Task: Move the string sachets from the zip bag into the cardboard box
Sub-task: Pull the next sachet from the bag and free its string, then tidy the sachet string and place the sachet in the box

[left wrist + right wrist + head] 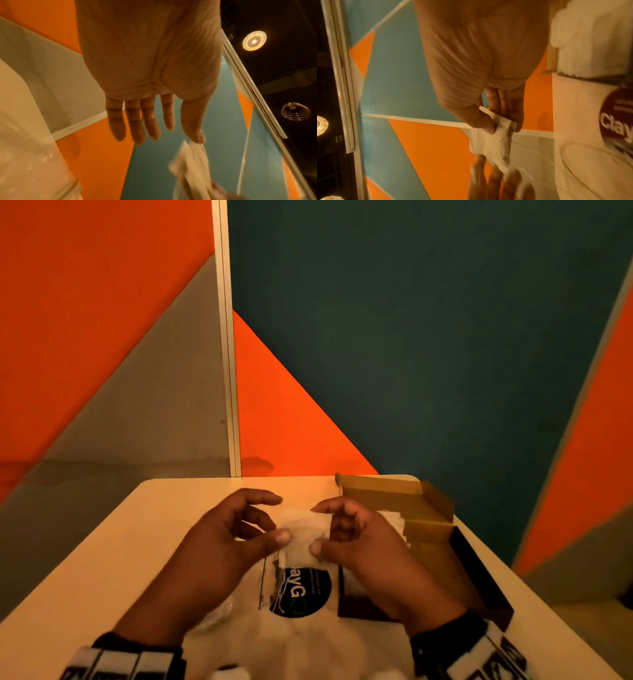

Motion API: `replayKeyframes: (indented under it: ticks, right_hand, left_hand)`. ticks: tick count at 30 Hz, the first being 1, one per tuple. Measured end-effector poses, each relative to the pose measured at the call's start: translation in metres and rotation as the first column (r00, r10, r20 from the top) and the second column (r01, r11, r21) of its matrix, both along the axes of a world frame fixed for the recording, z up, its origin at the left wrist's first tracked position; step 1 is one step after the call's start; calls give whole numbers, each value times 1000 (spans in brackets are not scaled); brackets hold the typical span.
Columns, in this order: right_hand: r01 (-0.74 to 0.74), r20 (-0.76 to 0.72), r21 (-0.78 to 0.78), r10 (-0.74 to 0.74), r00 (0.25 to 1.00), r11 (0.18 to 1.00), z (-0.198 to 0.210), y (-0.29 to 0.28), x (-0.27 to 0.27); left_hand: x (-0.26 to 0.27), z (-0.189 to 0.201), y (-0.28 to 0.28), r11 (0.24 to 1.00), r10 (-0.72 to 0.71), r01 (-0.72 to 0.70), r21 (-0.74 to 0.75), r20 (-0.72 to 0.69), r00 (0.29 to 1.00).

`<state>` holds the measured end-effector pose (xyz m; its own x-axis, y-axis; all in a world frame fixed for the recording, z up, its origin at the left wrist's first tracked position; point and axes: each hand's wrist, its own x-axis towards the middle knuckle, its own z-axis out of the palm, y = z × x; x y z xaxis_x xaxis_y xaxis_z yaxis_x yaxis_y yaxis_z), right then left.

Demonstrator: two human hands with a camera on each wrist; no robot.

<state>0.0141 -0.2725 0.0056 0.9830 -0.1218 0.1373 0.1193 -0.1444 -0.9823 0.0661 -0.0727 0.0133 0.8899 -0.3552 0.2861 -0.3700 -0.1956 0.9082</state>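
A white string sachet [305, 532] hangs between my two hands above the clear zip bag [301, 590] with its round black label. My right hand [320, 529] pinches the sachet's right edge; the right wrist view shows the thumb and fingers of the right hand [502, 127] closed on the sachet [491, 143]. My left hand [270, 518] has straight, spread fingers, and only its thumb tip touches the sachet's left corner. The left wrist view shows this left hand [168, 139] open, with the sachet [190, 166] just past the thumb. The open cardboard box [394, 498] stands to the right, white sachets [390, 518] inside.
Everything lies on a cream table [137, 542] whose far edge meets orange, grey and teal partition panels [428, 337]. The box's dark lid flap [479, 577] stretches toward the table's right edge. More white packets [219, 614] lie in the bag near my left wrist.
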Motion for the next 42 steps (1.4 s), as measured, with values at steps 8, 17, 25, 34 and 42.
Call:
replayKeyframes:
  ticks: [8, 17, 25, 34, 42]
  right_hand:
    - [103, -124, -225, -134, 983, 969, -3, -78, 4]
    - [92, -348, -323, -208, 914, 942, -29, -130, -2]
    - [22, -460, -506, -292, 838, 862, -46, -135, 2]
    - [46, -406, -613, -365, 838, 789, -45, -134, 5]
    - [-26, -401, -699, -361, 842, 715, -44, -131, 10]
  left_hand:
    - [27, -9, 44, 902, 112, -28, 431, -171, 979]
    - [38, -26, 51, 735, 159, 14, 678, -193, 968]
    - [40, -31, 43, 603, 175, 28, 798, -167, 970]
    - [45, -39, 41, 625, 159, 58, 779, -200, 967]
    - [48, -46, 41, 594, 148, 71, 801, -195, 970]
